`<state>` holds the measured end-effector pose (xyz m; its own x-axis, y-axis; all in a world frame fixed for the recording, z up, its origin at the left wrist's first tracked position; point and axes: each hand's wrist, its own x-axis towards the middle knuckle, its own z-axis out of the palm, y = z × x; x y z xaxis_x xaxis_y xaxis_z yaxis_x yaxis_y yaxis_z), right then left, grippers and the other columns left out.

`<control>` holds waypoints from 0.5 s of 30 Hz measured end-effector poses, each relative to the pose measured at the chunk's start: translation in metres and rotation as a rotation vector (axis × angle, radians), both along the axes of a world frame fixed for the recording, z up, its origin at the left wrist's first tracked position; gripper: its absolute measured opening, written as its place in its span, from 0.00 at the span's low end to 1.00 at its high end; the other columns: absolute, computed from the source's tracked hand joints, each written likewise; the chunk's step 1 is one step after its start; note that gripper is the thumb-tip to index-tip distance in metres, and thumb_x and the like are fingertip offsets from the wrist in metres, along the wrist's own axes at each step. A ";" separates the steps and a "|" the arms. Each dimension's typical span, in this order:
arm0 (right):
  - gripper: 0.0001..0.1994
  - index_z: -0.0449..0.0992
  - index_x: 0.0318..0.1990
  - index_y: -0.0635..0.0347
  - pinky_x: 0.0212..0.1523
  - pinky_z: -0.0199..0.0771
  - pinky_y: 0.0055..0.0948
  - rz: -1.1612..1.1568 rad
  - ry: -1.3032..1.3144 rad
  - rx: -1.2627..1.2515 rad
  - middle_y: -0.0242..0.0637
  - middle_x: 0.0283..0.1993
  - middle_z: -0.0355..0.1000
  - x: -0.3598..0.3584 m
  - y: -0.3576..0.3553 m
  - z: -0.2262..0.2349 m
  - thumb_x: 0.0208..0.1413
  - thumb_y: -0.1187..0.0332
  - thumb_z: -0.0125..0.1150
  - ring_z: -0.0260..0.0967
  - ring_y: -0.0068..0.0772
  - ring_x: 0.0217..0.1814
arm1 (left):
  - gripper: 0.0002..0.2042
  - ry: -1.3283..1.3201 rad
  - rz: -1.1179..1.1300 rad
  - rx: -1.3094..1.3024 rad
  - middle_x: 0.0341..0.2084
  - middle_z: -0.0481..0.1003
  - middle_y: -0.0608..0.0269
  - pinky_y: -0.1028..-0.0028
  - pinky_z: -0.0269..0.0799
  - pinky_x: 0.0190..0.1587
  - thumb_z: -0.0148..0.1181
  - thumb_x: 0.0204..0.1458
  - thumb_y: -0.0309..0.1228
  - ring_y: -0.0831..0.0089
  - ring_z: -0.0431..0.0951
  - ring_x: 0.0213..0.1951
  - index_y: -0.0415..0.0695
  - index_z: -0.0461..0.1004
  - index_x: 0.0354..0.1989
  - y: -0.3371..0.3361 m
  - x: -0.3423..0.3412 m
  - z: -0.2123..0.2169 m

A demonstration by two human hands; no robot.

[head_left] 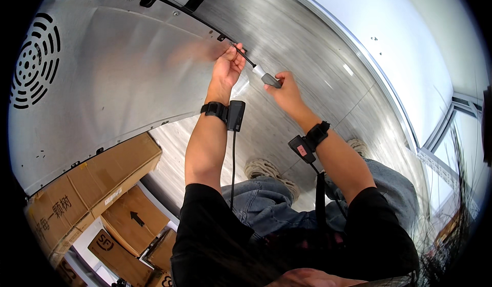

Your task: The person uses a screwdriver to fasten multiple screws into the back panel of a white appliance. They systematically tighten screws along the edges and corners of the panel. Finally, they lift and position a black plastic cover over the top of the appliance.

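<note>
A screwdriver [266,76] with a grey and white handle and a dark shaft is in my right hand [288,93], its fingers closed round the handle. The shaft points up and left to the edge of a large metal panel [138,66]. At that edge my left hand [229,67] has its fingers bent around the tip of the shaft, close to the panel's corner. Whatever the fingertips pinch there is too small to make out. Along the panel's upper edge sit several screws and dark brackets [221,37]. Round vent slots [36,61] are cut into its left part.
Several cardboard boxes [97,179] are stacked at the lower left, beside the panel. Grey wood-look flooring [318,76] runs to a white wall [389,35] on the right. Each wrist wears a strapped black device [236,115], with a cable hanging from the left one.
</note>
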<state>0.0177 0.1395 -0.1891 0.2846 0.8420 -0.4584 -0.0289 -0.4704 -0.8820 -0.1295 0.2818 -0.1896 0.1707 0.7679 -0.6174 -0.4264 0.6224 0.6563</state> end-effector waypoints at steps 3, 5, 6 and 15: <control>0.18 0.69 0.39 0.67 0.31 0.67 0.28 -0.053 0.059 0.068 0.40 0.32 0.70 -0.007 -0.001 -0.017 0.46 0.64 0.66 0.67 0.30 0.31 | 0.05 -0.004 -0.025 0.000 0.38 0.76 0.65 0.74 0.73 0.37 0.47 0.58 0.26 0.76 0.75 0.33 0.43 0.70 0.40 0.001 -0.004 -0.005; 0.17 0.69 0.40 0.66 0.28 0.67 0.28 -0.039 0.116 0.051 0.40 0.32 0.70 -0.007 -0.002 -0.018 0.47 0.64 0.64 0.67 0.29 0.28 | 0.05 -0.006 -0.036 0.007 0.38 0.77 0.65 0.74 0.73 0.37 0.47 0.58 0.25 0.76 0.76 0.34 0.45 0.69 0.40 0.002 -0.008 -0.009; 0.17 0.69 0.40 0.66 0.27 0.67 0.28 -0.031 0.145 0.041 0.39 0.31 0.71 -0.006 -0.002 -0.015 0.48 0.64 0.64 0.67 0.29 0.27 | 0.05 -0.003 -0.034 0.013 0.38 0.77 0.65 0.74 0.73 0.37 0.48 0.58 0.25 0.76 0.75 0.34 0.45 0.69 0.40 0.002 -0.010 -0.010; 0.16 0.66 0.43 0.64 0.26 0.69 0.23 -0.073 0.330 -0.063 0.33 0.34 0.69 -0.007 0.002 -0.011 0.54 0.61 0.58 0.69 0.23 0.32 | 0.04 0.025 0.034 0.011 0.35 0.76 0.65 0.77 0.71 0.31 0.51 0.56 0.25 0.79 0.72 0.28 0.44 0.70 0.38 0.001 -0.002 -0.006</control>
